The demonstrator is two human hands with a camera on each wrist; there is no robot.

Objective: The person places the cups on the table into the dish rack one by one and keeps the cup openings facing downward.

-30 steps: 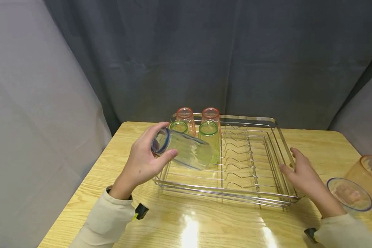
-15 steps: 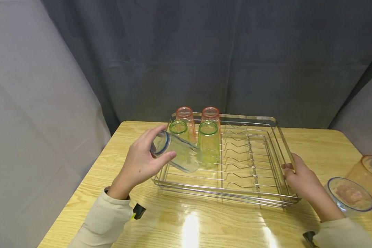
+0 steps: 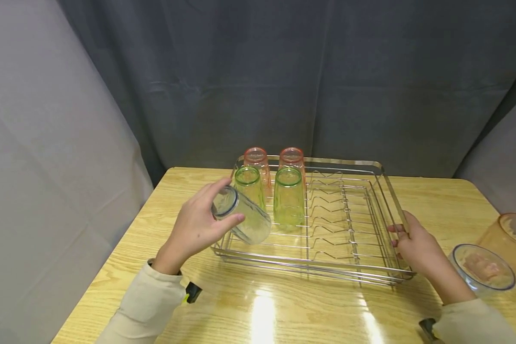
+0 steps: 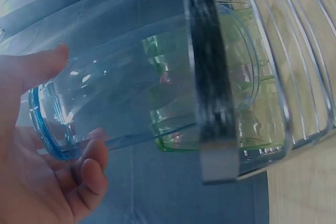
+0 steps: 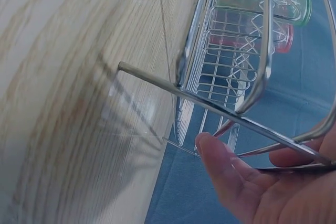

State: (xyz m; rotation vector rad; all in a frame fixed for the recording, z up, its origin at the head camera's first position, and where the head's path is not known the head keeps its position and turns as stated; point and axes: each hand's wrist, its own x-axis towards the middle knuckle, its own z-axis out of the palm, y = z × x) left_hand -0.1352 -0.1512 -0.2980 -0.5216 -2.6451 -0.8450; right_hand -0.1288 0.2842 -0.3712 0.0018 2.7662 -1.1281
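Fingers and thumb of your left hand (image 3: 195, 224) curl around the blue, base end of a clear glass (image 3: 254, 222), at the left of the scene. You hold it tilted, its open mouth slanting down to the right over the near left part of the wire rack (image 3: 394, 198). Whether that mouth touches the wires, you cannot tell; in the left wrist view the rack's flat rim passes across the glass, and green shows through its wall.

Just beyond it, inside the rack's left half, four see-through glasses stand upside down in two pairs. The left green glass (image 3: 247, 182) is partly behind yours, with the left red glass (image 3: 258, 167) on its far side; next come the right green glass (image 3: 289, 205) and, farther, the right red glass (image 3: 291, 162).

Right of these run rows of bent wire dividers (image 3: 328, 220). Your right hand (image 3: 419, 246) has its fingers curled round the rack's right rim.

On the tabletop (image 3: 318, 315) at the right, near your right wrist, sits a blue-rimmed clear container (image 3: 470, 281); a pinkish patch shows in or through it, unclear which. Farther right, an amber container (image 3: 496, 242) shows something pale and wavy-edged inside.
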